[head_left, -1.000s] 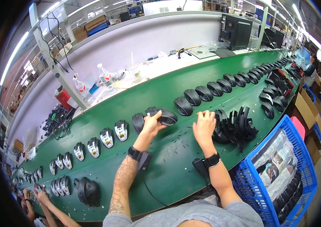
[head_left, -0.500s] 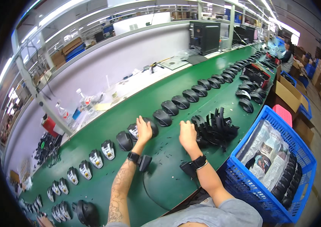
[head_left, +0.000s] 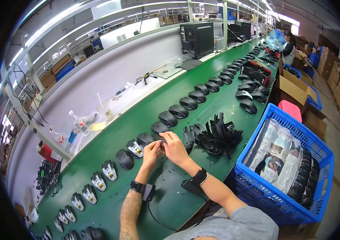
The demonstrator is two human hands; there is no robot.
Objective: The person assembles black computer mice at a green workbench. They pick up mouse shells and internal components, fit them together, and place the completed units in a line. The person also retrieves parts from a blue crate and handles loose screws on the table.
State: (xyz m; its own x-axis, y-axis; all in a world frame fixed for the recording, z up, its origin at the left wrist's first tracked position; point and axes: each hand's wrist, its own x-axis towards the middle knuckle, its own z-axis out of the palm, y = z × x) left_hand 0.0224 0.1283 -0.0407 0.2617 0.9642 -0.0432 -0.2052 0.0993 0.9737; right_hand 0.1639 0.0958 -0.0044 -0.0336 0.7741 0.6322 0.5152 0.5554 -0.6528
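My left hand (head_left: pixel 150 155) and my right hand (head_left: pixel 175 149) meet over the green bench, fingertips pinched together. Between them is a small dark thing, too hidden to name. Just beyond the fingers a black computer mouse (head_left: pixel 160 127) sits in a long row of mice. Left of my hands are a mouse with its pale inside showing (head_left: pixel 134 148), a black mouse shell (head_left: pixel 124 159) and several more opened mice (head_left: pixel 109 170). To the right of my right hand lies a heap of black curved plastic pieces (head_left: pixel 218 138). Each wrist wears a black strap with a small device.
A blue plastic crate (head_left: pixel 242 170) with wrapped packs and black mice stands to the right of the bench. Behind it are a pink stool (head_left: pixel 290 111) and open cartons (head_left: pixel 296 89). More mice (head_left: pixel 248 106) cluster at the bench's right edge. A person (head_left: pixel 288 50) works farther along.
My right hand has moved left from beside the black pieces to join my left hand. My left hand has come down off the mouse row. The view has shifted slightly.
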